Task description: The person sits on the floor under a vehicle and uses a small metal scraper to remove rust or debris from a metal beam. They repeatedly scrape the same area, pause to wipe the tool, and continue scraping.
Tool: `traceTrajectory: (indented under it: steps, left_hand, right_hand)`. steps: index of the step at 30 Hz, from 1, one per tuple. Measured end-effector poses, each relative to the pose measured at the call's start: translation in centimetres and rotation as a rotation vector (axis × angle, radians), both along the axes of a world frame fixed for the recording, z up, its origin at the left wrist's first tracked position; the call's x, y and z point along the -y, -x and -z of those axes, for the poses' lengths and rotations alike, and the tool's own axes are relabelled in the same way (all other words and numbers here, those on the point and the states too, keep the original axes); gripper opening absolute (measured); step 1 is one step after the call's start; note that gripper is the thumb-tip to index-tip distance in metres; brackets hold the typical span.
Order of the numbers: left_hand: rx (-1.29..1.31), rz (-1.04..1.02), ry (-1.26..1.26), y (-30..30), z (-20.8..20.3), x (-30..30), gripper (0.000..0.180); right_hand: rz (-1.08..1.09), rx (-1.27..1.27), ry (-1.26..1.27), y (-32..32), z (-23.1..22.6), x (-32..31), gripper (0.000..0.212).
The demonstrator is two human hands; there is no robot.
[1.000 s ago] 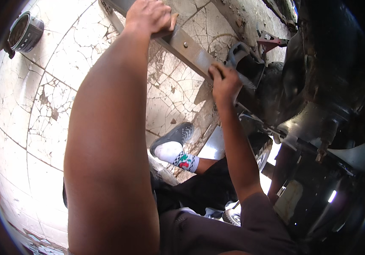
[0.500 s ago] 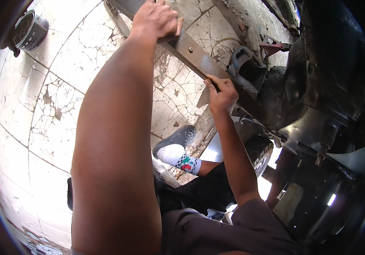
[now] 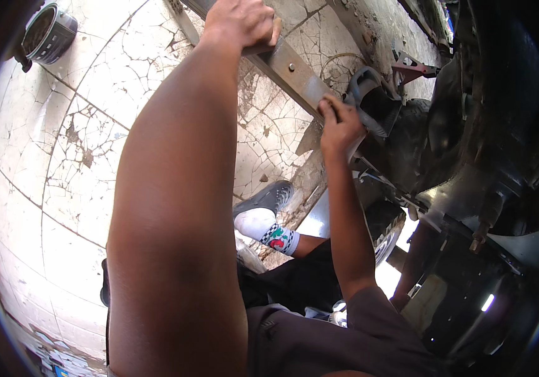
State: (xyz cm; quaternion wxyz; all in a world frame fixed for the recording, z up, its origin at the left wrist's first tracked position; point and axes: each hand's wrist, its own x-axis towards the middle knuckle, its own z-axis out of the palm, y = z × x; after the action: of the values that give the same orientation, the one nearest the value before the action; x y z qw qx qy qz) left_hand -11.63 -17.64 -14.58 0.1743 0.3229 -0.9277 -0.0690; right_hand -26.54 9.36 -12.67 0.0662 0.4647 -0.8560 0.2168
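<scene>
A long metal bar (image 3: 308, 86) with a round hole slants from the top of the view down toward the right. My left hand (image 3: 239, 24) is closed over its upper stretch, fingers curled around the edge; the palm side is hidden. Farther down the bar, past the hole, my right hand (image 3: 343, 127) has thumb and fingers pinched together against the bar's face. Whatever those fingers may hold is too small to make out. Just beyond the right hand sits a dark grey piece with a looped handle (image 3: 365, 76).
Cracked white floor tiles (image 3: 87, 132) spread out on the left, with a dark bucket (image 3: 65, 41) at upper left. A red bracket-like piece (image 3: 409, 70) lies at upper right. Dark machinery (image 3: 489, 201) fills the right side. Below the bar is my foot in a grey clog (image 3: 268, 197).
My right hand has moved from the bar's near edge up onto its face. My left hand keeps its place on the bar. The whole view has shifted slightly.
</scene>
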Motion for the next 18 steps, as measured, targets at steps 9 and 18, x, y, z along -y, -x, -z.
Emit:
traceTrajectory:
  steps: [9,18]
  left_hand:
    - [-0.118,0.006,0.040,0.1,1.1,0.0,0.031]
    - [-0.054,0.001,-0.075,0.1,0.6,0.2,0.031]
  right_hand:
    - [-0.065,-0.020,-0.005,-1.5,-0.2,-0.1,0.027]
    - [-0.017,0.310,0.165,-0.9,-0.7,-1.5,0.024]
